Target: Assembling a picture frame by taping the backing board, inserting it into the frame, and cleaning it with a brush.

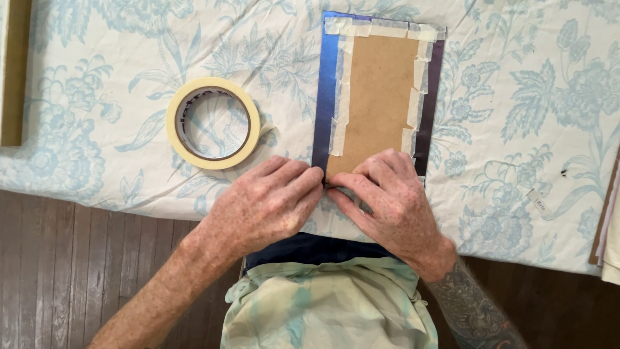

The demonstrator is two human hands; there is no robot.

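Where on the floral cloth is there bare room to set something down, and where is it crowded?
Bare cloth lies right of the taped brown board, up to the stacked sheets at the right edge. A smaller patch sits between the tape roll and the wooden strip at left. It is crowded at the board's near end, where left hand and right hand press.

Labels seen: one | small white rectangular tag (pixel 540 204) | lying on floral cloth, right side | print unreadable

Single head view, looking straight down from close above the table edge (pixel 97 187). Frame spans cloth-covered tabletop at top, wood floor (pixel 64 271) at bottom. No second view.
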